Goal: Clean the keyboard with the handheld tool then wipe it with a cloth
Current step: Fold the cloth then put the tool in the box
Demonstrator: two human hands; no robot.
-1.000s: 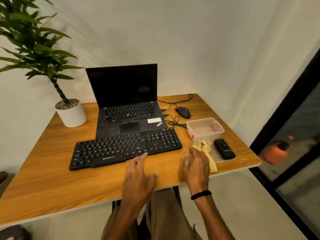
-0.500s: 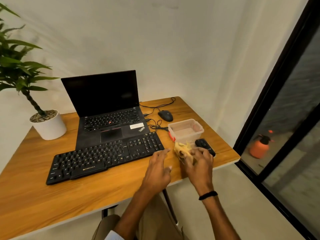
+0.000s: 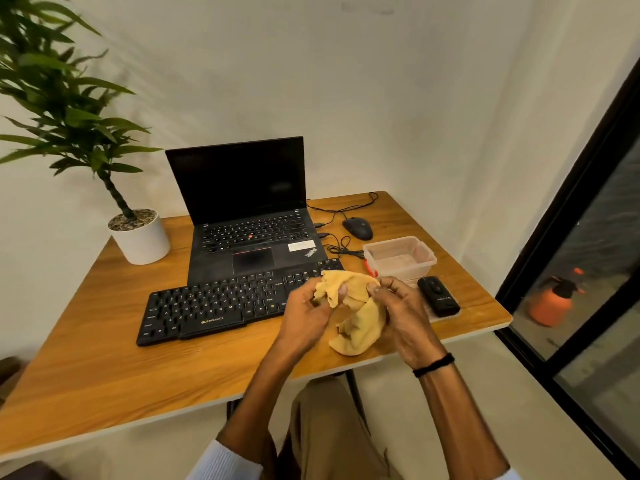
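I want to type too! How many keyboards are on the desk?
2. The black keyboard lies at the front, its right end behind the yellow cloth. The other is built into the laptop behind it. No more seem hidden.

Cloth (image 3: 358, 329) now seemingly aloft, off table (image 3: 104, 358)

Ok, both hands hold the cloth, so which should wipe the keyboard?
Left, probably. The left hand pinches the yellow cloth above the keyboard at its right end, so it can sweep straight along the keys. The right hand holds the cloth past that end, nearer the black tool.
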